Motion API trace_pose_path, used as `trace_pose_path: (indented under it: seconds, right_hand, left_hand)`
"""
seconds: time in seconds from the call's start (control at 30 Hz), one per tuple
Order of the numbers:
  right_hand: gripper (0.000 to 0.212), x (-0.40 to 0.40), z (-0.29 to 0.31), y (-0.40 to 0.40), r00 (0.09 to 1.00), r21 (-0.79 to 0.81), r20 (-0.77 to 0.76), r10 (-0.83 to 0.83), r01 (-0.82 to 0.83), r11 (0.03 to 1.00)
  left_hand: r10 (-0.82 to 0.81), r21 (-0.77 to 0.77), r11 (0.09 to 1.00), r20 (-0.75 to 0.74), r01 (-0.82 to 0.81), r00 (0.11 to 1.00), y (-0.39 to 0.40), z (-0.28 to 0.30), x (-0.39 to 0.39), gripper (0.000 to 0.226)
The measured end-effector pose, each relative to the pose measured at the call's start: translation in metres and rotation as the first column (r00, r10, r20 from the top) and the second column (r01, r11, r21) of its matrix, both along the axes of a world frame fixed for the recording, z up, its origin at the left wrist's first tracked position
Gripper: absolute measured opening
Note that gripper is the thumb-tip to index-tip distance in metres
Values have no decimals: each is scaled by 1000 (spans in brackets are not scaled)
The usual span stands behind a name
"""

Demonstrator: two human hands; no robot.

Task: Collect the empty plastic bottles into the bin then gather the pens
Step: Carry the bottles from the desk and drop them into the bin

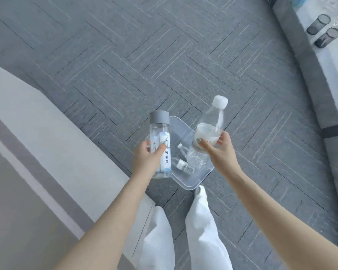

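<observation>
A clear rectangular plastic bin (185, 133) sits on the grey patterned carpet floor (125, 55), just ahead of the person's white-trousered legs (203, 230). Inside the bin lie two small clear plastic bottles with white caps (183, 166). Above the bin's left edge, the left hand (146, 158) has its grip closed around a straight clear plastic bottle with a grey cap and a blue-and-white label (160, 145), held nearly upright. Above the bin's right side, the right hand (220, 151) grips the middle of a clear ribbed plastic bottle with a white cap (209, 129), its cap tilted away from the person. Left of the bin runs a pale grey surface (27, 133). Far right of the bin, two dark cylindrical mesh holders (323, 32) lie on a white surface (332, 61).
</observation>
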State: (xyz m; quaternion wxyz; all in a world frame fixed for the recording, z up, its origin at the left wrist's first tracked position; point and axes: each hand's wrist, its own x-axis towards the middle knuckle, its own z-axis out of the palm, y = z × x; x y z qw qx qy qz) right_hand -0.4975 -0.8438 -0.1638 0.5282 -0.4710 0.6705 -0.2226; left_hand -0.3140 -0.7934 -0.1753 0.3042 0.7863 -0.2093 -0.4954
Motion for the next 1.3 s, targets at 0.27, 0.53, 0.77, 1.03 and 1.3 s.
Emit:
trace_pose_path:
  seconds: [0.27, 0.53, 0.77, 1.03, 1.3]
  right_hand:
    - [42, -33, -138, -66, 978, 101, -114, 175, -163, 981]
    - [70, -52, -227, -91, 947, 206, -181, 266, -228, 952]
    - [70, -52, -258, -90, 917, 282, -222, 332, -266, 922]
    - [64, -32, -276, -83, 884, 434, -228, 407, -282, 855]
    - [68, -16, -265, -74, 778, 437, -275, 564, -422, 794]
  left_hand:
    - [18, 182, 983, 23, -22, 1000, -46, -142, -33, 50]
    - [-104, 247, 967, 130, 69, 986, -71, -247, -43, 50]
    - [-46, 276, 961, 151, 3, 987, -47, -265, -44, 50]
    - [88, 310, 942, 129, -125, 988, -6, -254, -28, 37]
    - [129, 274, 949, 112, -156, 985, 7, -237, -27, 34]
